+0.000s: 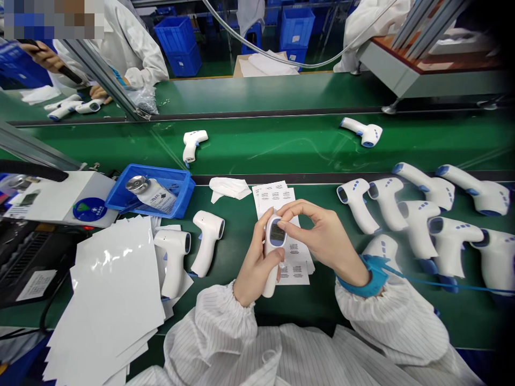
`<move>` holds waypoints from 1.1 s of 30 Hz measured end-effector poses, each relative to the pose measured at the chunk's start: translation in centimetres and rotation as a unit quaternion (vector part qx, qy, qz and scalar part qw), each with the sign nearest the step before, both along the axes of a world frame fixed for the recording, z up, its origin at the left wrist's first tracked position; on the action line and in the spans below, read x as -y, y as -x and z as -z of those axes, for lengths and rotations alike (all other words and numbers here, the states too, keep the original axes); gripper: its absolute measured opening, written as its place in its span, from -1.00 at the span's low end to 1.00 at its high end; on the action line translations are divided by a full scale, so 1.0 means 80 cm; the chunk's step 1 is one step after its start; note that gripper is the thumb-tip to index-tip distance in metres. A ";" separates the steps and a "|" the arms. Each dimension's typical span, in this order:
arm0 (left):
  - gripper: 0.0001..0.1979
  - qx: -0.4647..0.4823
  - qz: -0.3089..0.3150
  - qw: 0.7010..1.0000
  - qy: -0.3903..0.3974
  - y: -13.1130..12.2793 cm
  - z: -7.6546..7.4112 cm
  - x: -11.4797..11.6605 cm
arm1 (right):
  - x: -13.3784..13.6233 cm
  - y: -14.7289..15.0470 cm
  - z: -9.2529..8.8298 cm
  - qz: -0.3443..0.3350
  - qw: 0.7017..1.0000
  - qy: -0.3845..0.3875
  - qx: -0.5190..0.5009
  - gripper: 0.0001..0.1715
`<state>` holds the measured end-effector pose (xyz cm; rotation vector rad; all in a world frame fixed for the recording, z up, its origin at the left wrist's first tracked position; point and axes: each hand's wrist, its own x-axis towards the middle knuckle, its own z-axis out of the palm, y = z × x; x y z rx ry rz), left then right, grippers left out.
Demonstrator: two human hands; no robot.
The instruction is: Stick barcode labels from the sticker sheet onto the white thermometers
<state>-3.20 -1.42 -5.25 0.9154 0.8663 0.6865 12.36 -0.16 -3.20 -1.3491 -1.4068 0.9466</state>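
A white forehead thermometer (270, 268) with a dark display ringed in blue is held upright in front of me. My left hand (257, 257) wraps around its body, the thumb lying below the display. At the upper right edge of the display, my right hand (311, 228) has thumb and forefinger pinched close together, touching the thermometer; whatever they pinch is too small to make out. A blue wrist strap (364, 276) with a cord circles my right wrist. Beneath both hands lie printed label sheets (295, 271).
Several thermometers (420, 225) stand and lie at right; two more (207, 241) are at left beside glossy white sheets (116, 289). A blue tray (183, 198) holds a bottle (155, 194). Beyond runs a green belt (277, 145) carrying two thermometers. A co-worker's sleeve (140, 48) shows upper left.
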 end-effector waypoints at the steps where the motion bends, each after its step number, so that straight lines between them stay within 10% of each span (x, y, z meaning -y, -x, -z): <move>1: -0.31 0.000 -0.002 1.000 0.009 0.000 -0.001 0.000 | 0.000 0.000 0.000 0.000 1.000 0.002 -0.001 -0.88; 21: -0.38 -0.014 -0.012 1.000 0.019 -0.002 -0.002 0.000 | 0.005 0.008 0.009 0.034 0.998 -0.034 0.029 -0.97; 26: -0.39 0.017 -0.017 0.999 0.021 0.001 0.005 0.001 | 0.005 0.012 0.016 -0.055 0.995 -0.062 0.047 -0.63; 33: -0.13 -0.016 -0.022 0.996 -0.085 -0.002 0.013 0.011 | 0.003 0.016 0.018 0.018 0.994 -0.102 0.015 -0.88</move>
